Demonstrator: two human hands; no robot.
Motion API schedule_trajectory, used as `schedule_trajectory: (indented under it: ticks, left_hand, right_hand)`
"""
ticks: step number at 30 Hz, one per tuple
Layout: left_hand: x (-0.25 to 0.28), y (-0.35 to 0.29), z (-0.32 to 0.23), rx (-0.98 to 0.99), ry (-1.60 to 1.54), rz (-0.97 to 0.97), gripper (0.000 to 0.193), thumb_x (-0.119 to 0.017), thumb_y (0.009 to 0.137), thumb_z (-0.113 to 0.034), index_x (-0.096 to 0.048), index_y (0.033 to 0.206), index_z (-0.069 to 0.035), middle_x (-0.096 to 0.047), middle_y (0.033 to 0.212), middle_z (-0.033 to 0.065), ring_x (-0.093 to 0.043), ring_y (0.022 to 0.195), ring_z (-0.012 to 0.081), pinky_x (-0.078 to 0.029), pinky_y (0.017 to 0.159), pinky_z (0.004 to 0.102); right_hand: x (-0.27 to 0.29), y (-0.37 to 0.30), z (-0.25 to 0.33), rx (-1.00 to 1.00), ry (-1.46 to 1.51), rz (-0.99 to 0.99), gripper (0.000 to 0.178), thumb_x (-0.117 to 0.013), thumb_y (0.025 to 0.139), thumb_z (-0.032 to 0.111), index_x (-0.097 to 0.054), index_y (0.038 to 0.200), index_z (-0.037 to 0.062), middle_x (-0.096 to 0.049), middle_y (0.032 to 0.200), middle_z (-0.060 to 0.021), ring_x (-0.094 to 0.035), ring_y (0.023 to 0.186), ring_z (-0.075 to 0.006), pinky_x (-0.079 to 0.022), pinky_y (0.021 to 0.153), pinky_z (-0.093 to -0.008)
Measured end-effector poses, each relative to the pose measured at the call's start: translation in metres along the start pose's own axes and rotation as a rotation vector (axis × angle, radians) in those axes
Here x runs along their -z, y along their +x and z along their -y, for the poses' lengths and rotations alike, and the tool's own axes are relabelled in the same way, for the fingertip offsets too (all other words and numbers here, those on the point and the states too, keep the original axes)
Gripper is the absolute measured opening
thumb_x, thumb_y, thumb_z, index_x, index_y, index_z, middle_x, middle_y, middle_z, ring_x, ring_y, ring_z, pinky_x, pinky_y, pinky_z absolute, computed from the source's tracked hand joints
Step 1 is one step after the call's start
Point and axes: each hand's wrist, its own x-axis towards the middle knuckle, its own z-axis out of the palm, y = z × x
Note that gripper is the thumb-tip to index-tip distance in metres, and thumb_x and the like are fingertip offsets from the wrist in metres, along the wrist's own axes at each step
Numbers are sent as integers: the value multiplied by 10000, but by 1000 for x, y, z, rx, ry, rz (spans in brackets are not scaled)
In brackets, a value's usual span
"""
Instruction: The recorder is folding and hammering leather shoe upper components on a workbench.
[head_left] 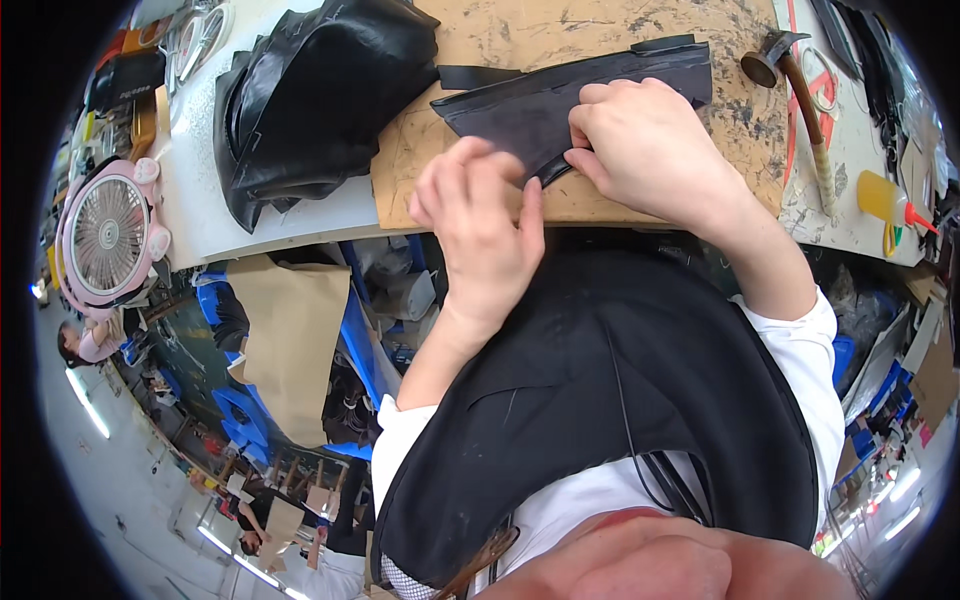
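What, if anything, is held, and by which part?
The right hand seems to pinch the dark sheet by its near edge; whether the left hand grips it cannot be told.

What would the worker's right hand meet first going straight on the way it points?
Probably the dark panel lying right by the right hand; how closely they touch is unclear.

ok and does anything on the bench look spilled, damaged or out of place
Nothing looks spilled. The tan flat work board stands out: dark scuffs and smudges mark its surface, probably from wear. The glossy black pile of sheet pieces overlaps its left edge, seemingly just stacked. The flat dark piece at the right hand shows no clear damage.
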Motion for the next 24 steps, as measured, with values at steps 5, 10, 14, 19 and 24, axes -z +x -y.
schedule_trajectory:
  ticks: [5, 10, 14, 19, 24]
  left_hand:
    - [-3, -24, 2, -471, 212, 188, 422, -546, 837, -87, -595, 1251, -22, -605, 1282, 133, -593, 1145, 238, -379, 980, 343]
    - [-9, -26, 2, -465, 131, 201, 562, -710, 776, -158, -560, 1297, -7, -590, 1315, 141, -588, 1165, 253, -398, 958, 344]
    - [-11, -29, 7, -497, 180, 214, 609, -723, 778, -229, -547, 1323, -21, -563, 1355, 140, -554, 1205, 251, -384, 956, 336]
    - [-12, -28, 5, -517, 268, 230, 662, -695, 803, -390, -538, 1353, -57, -523, 1401, 120, -513, 1207, 236, -358, 951, 330]
    - [-19, -21, -6, -500, 353, 228, 736, -670, 797, -520, -533, 1362, -68, -545, 1331, 93, -524, 1069, 244, -367, 924, 344]
  right_hand:
    - [-9, -7, -7, 52, 4, -69, 118, -719, 768, 174, -661, 782, 72, -614, 821, -56, -619, 810, -240, -474, 788, -360]
    - [-26, -47, -56, 445, -95, -616, 176, -679, 703, 156, -687, 872, 111, -620, 928, -5, -608, 862, -169, -456, 945, -407]
    - [-26, -46, -68, 498, -221, -612, 234, -665, 679, 140, -694, 911, 121, -626, 983, -8, -612, 916, -173, -447, 935, -393]
    - [-22, -39, -48, 204, -6, -536, 121, -750, 730, 171, -660, 783, 108, -589, 885, 3, -579, 870, -188, -424, 838, -365]
    - [-24, -37, -39, -36, 134, -466, 126, -738, 747, 159, -629, 712, 105, -570, 828, 17, -557, 818, -201, -408, 791, -360]
